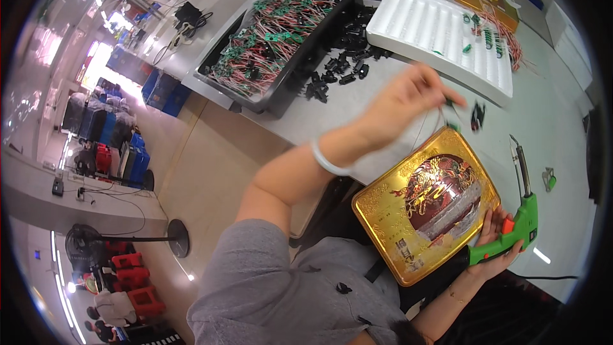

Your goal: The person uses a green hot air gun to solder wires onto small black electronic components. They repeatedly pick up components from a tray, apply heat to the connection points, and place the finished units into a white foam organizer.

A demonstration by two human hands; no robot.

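Observation:
My left hand, with a pale bracelet on its wrist, is raised over the table. Its fingers pinch a small dark part, smeared by motion, with a thin wire seeming to trail below. Under it, a bit of green board shows at the far edge of a gold tin with a dark red round picture. The tin lies tilted at the table's near edge. My right hand is closed around a green soldering gun with a red trigger, beside the tin. Its metal tip points away from me.
A black bin holds many green boards with red and white wires. Several black parts lie beside it. Farther right are a white foam tray with some green pieces, loose red wires, a black part and a small green-and-metal piece.

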